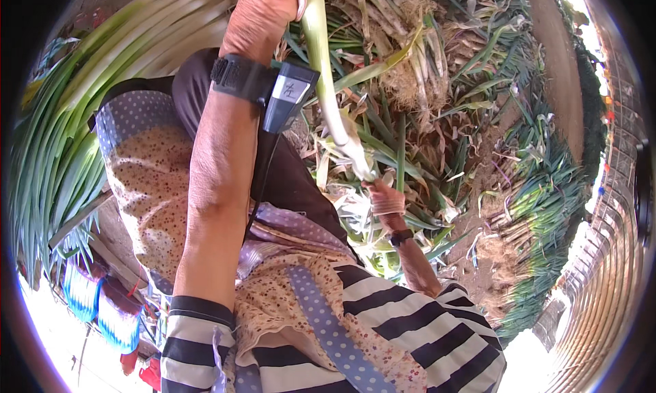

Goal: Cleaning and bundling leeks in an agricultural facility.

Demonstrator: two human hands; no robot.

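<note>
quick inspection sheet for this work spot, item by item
surface: bare soil, partly covered by leaf scraps
job's things: one long green onion with a white stalk, held between both hands
clutter: trimmed leaves and rooty stalks heaped ahead; bundled green onions at left
grippers: left hand grips the onion high up; right hand holds its lower white end
cables: black cable hangs from a wrist device on the left forearm
surroundings: greenhouse frame at right; blue striped bags at lower left
</note>
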